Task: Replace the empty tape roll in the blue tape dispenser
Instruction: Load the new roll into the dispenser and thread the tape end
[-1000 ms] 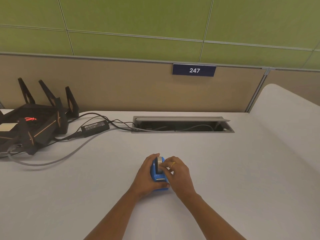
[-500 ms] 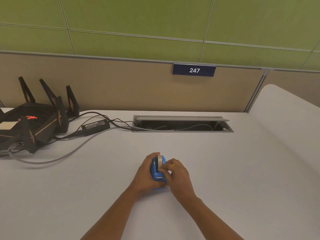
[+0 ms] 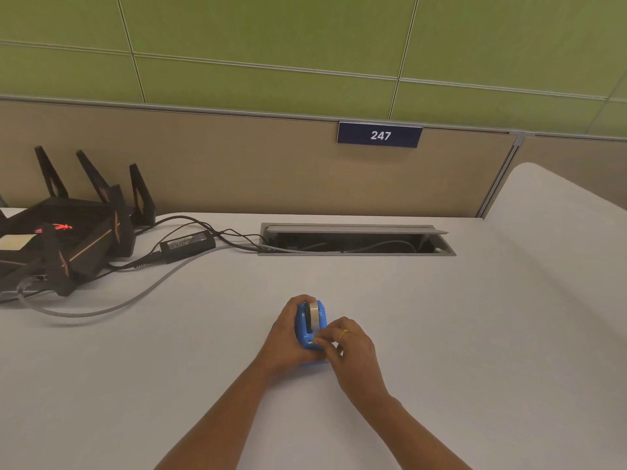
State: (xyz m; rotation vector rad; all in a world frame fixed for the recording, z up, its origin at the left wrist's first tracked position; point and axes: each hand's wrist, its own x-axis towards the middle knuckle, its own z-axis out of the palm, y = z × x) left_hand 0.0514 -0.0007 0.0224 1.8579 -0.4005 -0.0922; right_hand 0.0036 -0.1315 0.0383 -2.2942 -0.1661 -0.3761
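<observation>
Blue dispenser (image 3: 310, 334) on the desk (image 3: 441, 334), left hand (image 3: 285, 337) still wrapped around its side, tape roll (image 3: 316, 315) seated on top, right hand (image 3: 349, 347) moved down from the roll, fingertips pinched at the cutter end.

Pale grey bench (image 3: 441, 334). At far left, black router (image 3: 68, 239) with upright antennas and a red glow on top. Just right of it, black power adapter (image 3: 187, 244), dark cords and a grey cable (image 3: 112, 308) trailing toward an open cable hatch (image 3: 356, 239) set in the bench. Behind, tan partition (image 3: 237, 171) bearing blue sign (image 3: 379, 135) reading 247; green wall panels (image 3: 271, 45) above.
</observation>
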